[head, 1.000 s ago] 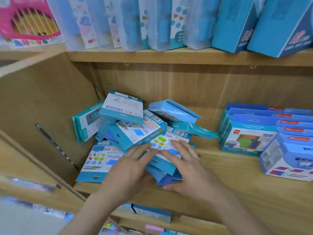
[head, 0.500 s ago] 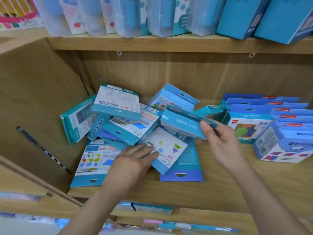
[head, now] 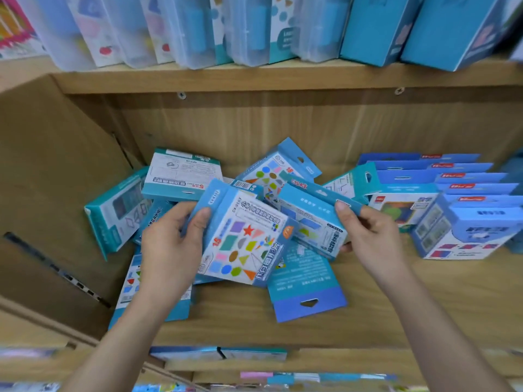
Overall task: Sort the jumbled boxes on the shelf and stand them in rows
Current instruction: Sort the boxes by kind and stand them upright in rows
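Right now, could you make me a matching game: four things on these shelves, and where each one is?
Things:
1. shapes box
2. long blue box
3. flat blue packet
4. clear cases

Places:
A. standing on the top shelf
B. gripped by the right hand
C. lying flat on the middle shelf, near its front
D. gripped by the left hand

Pairs: 1-D, 2-B, 3-C, 4-A.
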`<state>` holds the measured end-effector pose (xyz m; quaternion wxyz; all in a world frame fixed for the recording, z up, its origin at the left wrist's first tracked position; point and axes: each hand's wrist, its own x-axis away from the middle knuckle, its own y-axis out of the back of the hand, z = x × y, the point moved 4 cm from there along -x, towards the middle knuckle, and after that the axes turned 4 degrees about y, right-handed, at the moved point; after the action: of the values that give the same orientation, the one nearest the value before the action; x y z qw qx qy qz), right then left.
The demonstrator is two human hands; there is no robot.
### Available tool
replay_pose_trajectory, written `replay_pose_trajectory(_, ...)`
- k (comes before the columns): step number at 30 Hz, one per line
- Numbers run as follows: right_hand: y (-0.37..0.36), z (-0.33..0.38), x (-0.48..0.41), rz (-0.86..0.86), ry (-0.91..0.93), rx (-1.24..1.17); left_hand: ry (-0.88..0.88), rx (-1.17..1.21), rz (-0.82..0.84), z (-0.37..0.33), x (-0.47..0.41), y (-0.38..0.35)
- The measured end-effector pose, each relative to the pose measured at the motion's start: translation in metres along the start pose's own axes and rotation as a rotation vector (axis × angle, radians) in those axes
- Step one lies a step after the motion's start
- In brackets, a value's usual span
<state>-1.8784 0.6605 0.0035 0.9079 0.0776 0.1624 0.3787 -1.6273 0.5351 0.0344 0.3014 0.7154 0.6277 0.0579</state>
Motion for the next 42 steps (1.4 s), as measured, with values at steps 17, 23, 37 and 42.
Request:
replay_pose_trajectory(17,0.082,-0.024,0.012,-0.228,-0.242,-0.311,-0.048,0.185,0.355,-0.036,-0.003,-0.015)
replay_pose_trajectory(23,0.105,-0.028,0.023,-0.253,-0.200,-0.200,-0.401,-0.020,0.355,-0.063,0.000,-0.038)
replay_pose_trajectory(37,0.168,-0.053,0.033,-0.361,-0.226,-0.088,-0.765,-0.035,0.688,-0.152,0.048,-0.161)
replay_pose_trajectory(42,0.171,-0.055,0.031,-0.351,-0.189,-0.086,-0.926,-0.242,0.664,-0.144,0.069,-0.202)
